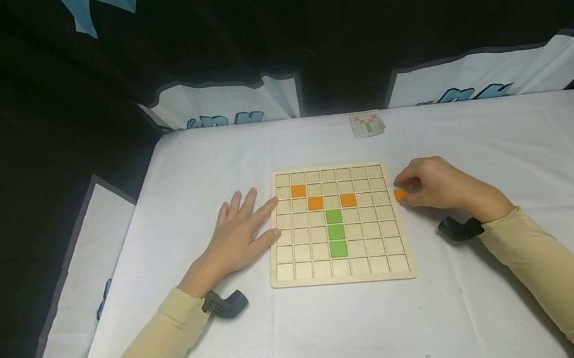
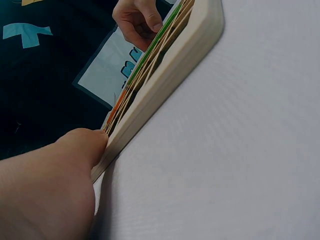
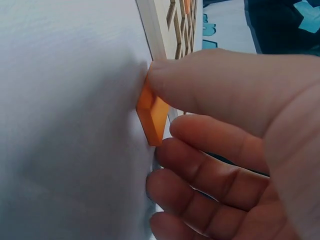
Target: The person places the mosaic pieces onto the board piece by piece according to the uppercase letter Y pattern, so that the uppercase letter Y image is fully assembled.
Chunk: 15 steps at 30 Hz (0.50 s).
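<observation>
A square wooden grid board (image 1: 342, 272) lies on the white table, with orange tiles (image 1: 316, 203) and green tiles (image 1: 336, 232) set in some of its cells. My left hand (image 1: 239, 235) rests flat at the board's left side, fingers spread, with thumb and index tip touching its edge. Just off the board's right edge, my right hand (image 1: 434, 183) pinches an orange square tile (image 3: 154, 115) between thumb and fingers. In the right wrist view the tile is tilted close to the table surface. The other right fingers are loosely bent below it.
A small printed card (image 1: 367, 124) with a coloured grid pattern lies behind the board, near the table's far edge. Black curtains (image 1: 247, 19) with blue tape surround the white-clothed table (image 1: 350, 340). Each wrist wears a dark camera mount (image 1: 225, 305).
</observation>
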### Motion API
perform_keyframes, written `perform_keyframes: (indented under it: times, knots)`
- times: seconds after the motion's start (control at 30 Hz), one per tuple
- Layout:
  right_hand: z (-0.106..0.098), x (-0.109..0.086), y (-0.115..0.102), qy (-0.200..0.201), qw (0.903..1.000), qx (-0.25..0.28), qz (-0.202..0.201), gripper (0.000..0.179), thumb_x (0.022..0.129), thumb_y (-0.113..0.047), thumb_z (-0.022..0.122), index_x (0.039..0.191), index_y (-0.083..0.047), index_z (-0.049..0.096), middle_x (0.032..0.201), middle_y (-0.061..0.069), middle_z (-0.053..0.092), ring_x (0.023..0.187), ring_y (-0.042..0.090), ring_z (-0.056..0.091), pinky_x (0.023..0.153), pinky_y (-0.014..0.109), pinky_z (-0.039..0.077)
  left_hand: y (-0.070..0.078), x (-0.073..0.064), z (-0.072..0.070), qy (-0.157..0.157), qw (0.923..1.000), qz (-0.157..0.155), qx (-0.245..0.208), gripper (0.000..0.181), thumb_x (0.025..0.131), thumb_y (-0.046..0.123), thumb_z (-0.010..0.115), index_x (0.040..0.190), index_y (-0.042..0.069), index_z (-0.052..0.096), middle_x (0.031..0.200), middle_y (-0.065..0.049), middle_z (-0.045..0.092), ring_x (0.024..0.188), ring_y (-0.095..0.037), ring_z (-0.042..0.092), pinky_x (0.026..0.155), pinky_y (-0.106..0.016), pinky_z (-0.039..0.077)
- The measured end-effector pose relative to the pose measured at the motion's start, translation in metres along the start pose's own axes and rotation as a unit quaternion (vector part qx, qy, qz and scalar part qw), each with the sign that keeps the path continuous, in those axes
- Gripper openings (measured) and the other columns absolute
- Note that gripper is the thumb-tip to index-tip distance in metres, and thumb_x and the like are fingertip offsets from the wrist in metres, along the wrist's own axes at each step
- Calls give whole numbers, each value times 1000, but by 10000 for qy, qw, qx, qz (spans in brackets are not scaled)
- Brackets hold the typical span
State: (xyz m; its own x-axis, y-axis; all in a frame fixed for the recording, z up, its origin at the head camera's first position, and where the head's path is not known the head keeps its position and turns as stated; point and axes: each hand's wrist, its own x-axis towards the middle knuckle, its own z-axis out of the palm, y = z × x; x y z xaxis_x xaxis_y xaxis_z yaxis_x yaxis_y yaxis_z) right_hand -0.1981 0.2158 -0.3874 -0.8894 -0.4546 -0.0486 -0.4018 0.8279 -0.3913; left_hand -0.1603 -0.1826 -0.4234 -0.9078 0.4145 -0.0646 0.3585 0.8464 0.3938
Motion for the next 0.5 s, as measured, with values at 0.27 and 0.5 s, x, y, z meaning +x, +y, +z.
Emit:
perform_keyframes:
  times: [0.27, 0.5]
  knots:
    - [2, 0, -1, -23, 9999, 38, -93, 29, 78, -4, 83, 105, 3, 77, 93, 11, 74, 81, 20, 60, 74, 34, 51, 0, 1, 1, -11, 10000, 3, 28, 66, 102, 50, 51, 160, 23, 35, 170, -22, 14, 158, -49, 3, 124, -69, 3]
    - [1, -1, -3, -36, 9999, 100, -88, 26, 78, -2, 82, 103, 3, 78, 92, 11, 73, 81, 20, 59, 73, 33, 51, 0, 1, 1, 14, 10000, 21, 20, 66, 101, 49, 52, 160, 23, 36, 170, -23, 15, 157, -50, 3, 124, -70, 3]
